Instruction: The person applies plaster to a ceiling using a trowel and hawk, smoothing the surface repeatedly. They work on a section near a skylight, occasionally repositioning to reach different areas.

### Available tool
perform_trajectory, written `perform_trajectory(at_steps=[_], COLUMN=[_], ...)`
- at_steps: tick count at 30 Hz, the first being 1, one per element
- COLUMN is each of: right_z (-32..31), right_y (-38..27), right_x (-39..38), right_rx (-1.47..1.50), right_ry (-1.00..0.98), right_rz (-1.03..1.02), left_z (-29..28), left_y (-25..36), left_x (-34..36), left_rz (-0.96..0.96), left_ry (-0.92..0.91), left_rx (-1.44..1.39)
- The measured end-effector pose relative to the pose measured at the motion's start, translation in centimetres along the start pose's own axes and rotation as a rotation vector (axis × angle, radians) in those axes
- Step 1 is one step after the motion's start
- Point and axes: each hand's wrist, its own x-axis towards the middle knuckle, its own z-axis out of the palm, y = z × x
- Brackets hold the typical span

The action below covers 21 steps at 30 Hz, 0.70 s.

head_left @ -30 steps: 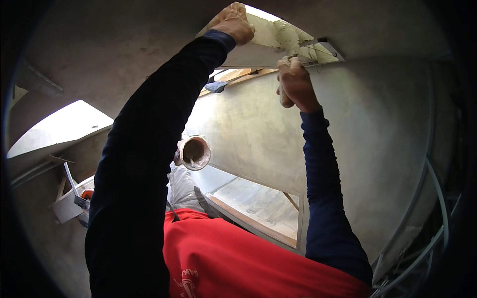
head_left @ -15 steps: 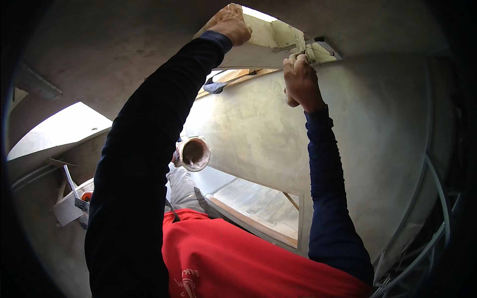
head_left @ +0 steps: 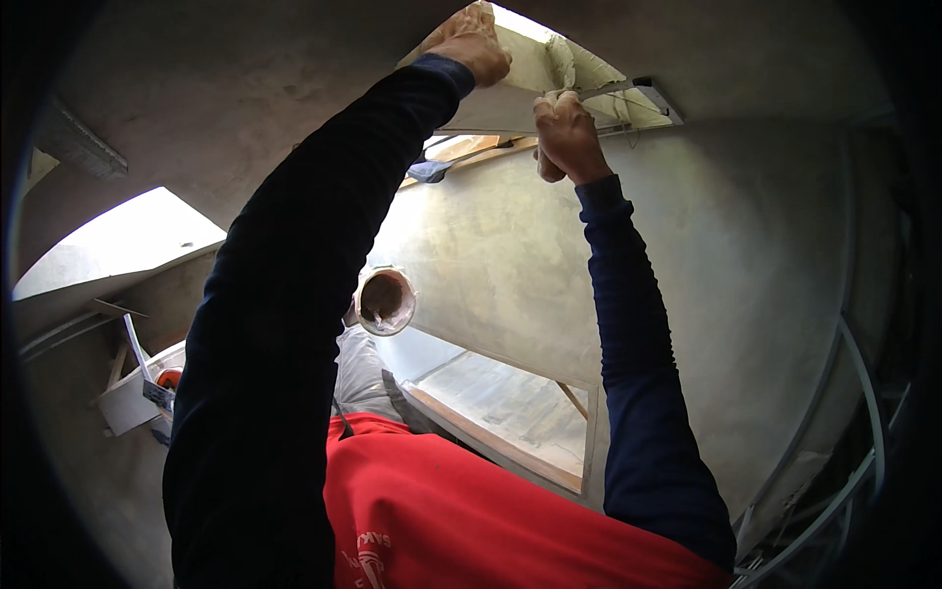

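**Both hands up at the ceiling opening**

The pale, rough-plastered reveal (head_left: 510, 93) of the ceiling opening sits at 12 o'clock in your view, a slanted slab with a bright gap of daylight above it. A thin grey metal strip (head_left: 628, 90) runs along its right edge toward 1 o'clock.

Your right hand (head_left: 564, 137) is just below that edge, its grip closed into a fist around something small and pale; what it is cannot be told. The strip starts right at your knuckles and leads away to the right.

Your left hand (head_left: 473, 41) lies at 11 o'clock of the reveal, fingers curled over its upper left corner, pressing on the plaster. Both sleeves are dark blue knit.

Further out, the wall (head_left: 765, 294) is smooth grey render, curved by the lens. At 9 o'clock of the view's centre a round pipe end (head_left: 385, 300) with a whitish rim pokes from it. Below that, at 6 o'clock, a wooden-edged frame (head_left: 510, 432) lies flat. A white bucket (head_left: 132, 398) stands at 8 o'clock, and pale cables (head_left: 863, 393) loop at 4 o'clock.
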Motion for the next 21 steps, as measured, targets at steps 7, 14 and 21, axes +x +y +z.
perform_trajectory(at_steps=[7, 14, 21], right_z=[-0.8, 0.4, -1.0], right_y=[0.5, 0.5, 0.8], right_x=[-0.6, 0.6, -0.4], right_rx=[-0.173, 0.04, -0.33], right_ry=[0.058, 0.023, 0.099], right_rz=[-0.093, 0.071, -0.199], left_z=[0.1, 0.1, -0.9], left_y=[-0.2, 0.1, -0.3], left_x=[0.1, 0.0, -0.4], left_rz=[-0.05, -0.031, 0.042], left_ry=[-0.114, -0.068, -0.139], left_rx=[-0.215, -0.19, -0.015])
